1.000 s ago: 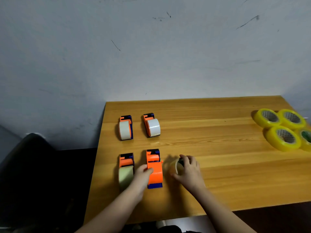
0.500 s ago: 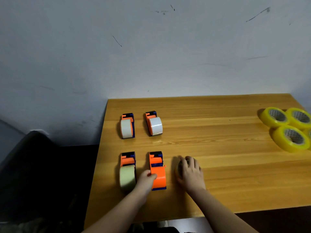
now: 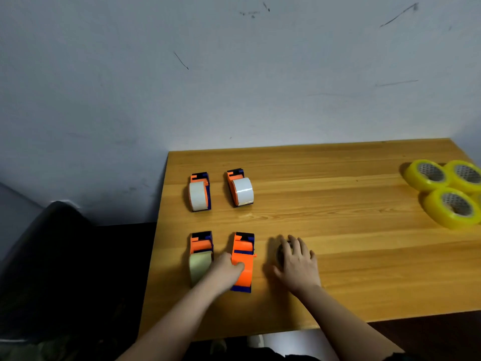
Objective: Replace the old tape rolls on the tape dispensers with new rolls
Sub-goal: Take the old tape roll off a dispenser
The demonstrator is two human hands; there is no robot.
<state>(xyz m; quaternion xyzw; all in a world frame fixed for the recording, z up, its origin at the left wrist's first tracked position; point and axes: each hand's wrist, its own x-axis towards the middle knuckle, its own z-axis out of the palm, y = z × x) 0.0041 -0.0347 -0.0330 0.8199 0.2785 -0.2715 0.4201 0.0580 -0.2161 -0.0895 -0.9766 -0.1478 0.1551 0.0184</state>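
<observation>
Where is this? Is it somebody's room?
Probably a plain room at home or a small workroom, though I can't be sure. There is a bare scuffed wall, a wooden table pushed against it, and a dark chair beside it.

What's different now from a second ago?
The right hand has laid the old roll flat on the table; it stood on edge before and is now mostly hidden under the fingers. The left hand keeps steadying the empty dispenser. Everything else stayed.
</observation>
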